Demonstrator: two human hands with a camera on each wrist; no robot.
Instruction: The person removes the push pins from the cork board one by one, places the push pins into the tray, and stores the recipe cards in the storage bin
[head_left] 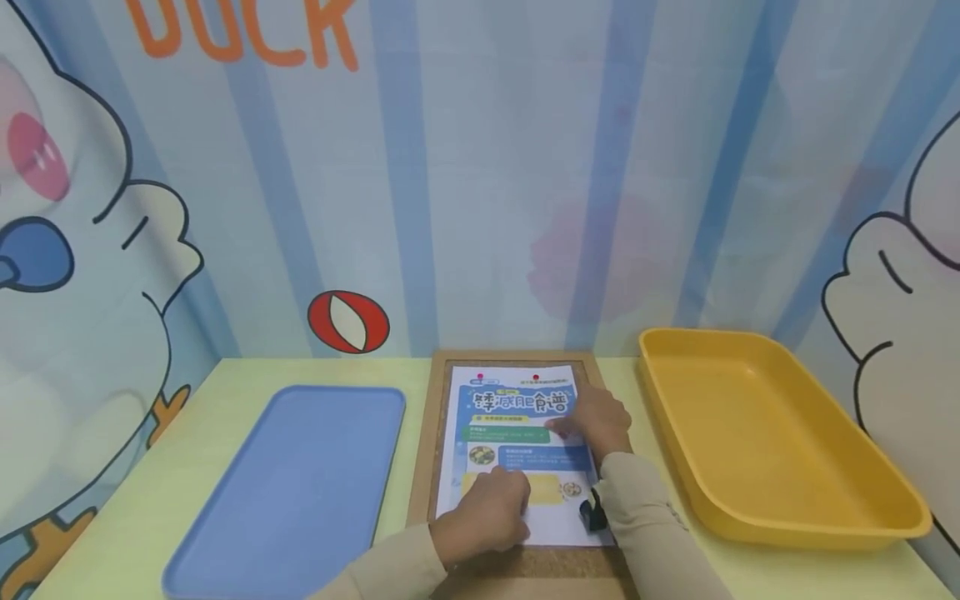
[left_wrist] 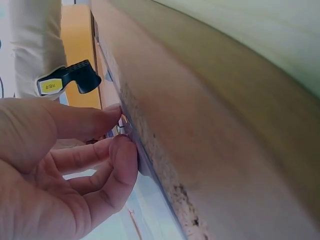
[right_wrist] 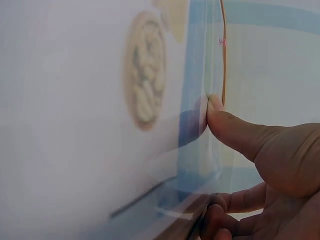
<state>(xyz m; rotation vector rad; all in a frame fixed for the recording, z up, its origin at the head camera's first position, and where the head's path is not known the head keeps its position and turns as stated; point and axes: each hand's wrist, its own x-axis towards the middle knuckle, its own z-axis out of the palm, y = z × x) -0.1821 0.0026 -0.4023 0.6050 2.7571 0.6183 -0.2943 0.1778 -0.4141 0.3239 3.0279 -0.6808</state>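
Observation:
A printed poster (head_left: 517, 433) with Chinese text and food pictures lies on a wood-framed corkboard (head_left: 423, 467). Two red pushpins stand along its upper edge, a left pushpin (head_left: 480, 377) and a middle pushpin (head_left: 536, 378). My left hand (head_left: 486, 512) is over the lower part of the poster; its thumb and index fingertip (left_wrist: 125, 145) pinch a small shiny thing mostly hidden between them, whose kind I cannot tell. My right hand (head_left: 603, 421) rests at the poster's upper right edge. Its outstretched thumb (right_wrist: 235, 127) presses the sheet, while the other fingers bend near the board's edge.
On the left lies a flat blue tray (head_left: 300, 483). A deep yellow tray (head_left: 780, 433) stands close to the right of the board. Behind the pale yellow table (head_left: 142, 517) hangs a striped cartoon curtain (head_left: 480, 183). A black wrist camera (head_left: 592, 512) sits at the right cuff.

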